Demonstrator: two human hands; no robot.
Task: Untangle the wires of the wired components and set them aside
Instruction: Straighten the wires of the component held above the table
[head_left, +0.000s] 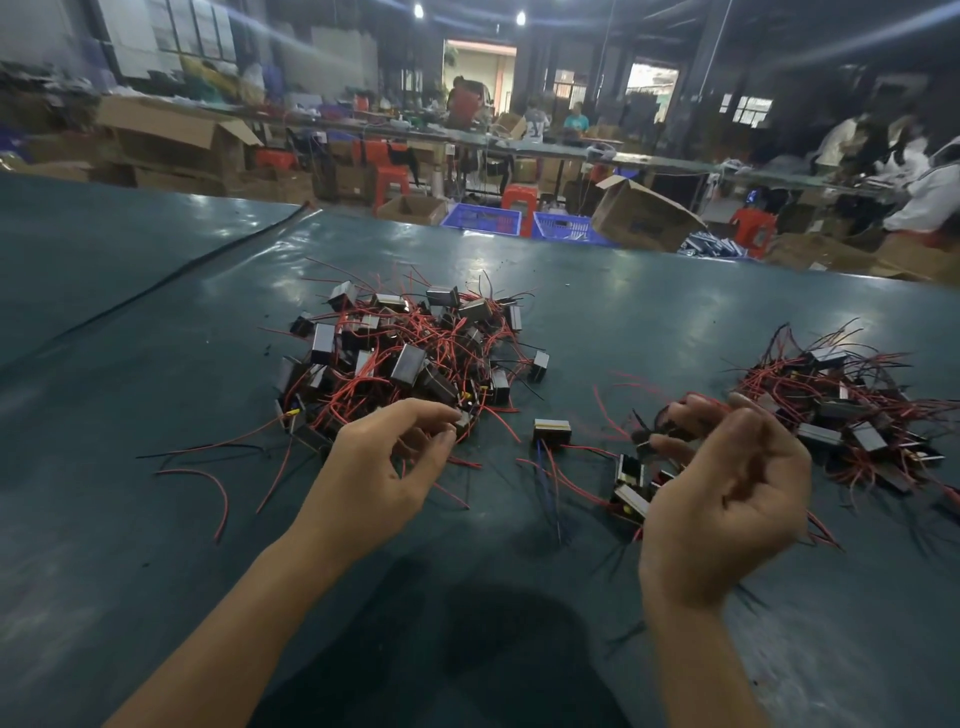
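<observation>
Left hand (395, 460): palm down, fingers curled, thumb and forefinger pinching a black component (464, 422) at the near edge of the tangled pile (410, 353). The other fingers hang loosely beneath.

Right hand (727, 493): raised off the surface, palm turned toward the camera, fingers curled inward. The fingertips hold a small bunch (631, 486) of wired components by its red wires. Two or three black blocks dangle at the hand's left side, just above the table (156, 322). This area is motion-blurred, so the exact grip cannot be made out.

Tangled pile: black block components with red and black leads knotted together, lying centre, beyond the left hand. A single component (551, 431) sits apart between the two hands, with its leads trailing toward the camera.

Second pile (841, 415): the same kind of parts, lying to the right beyond the right hand, well apart from the tangled pile.

Loose wires (208, 470), red and black, stray from the tangled pile's near left side across the dark green table cover.

Beyond the table's far edge: cardboard boxes (644, 213), blue crates (483, 215), red stools (519, 200), and people at long benches.
</observation>
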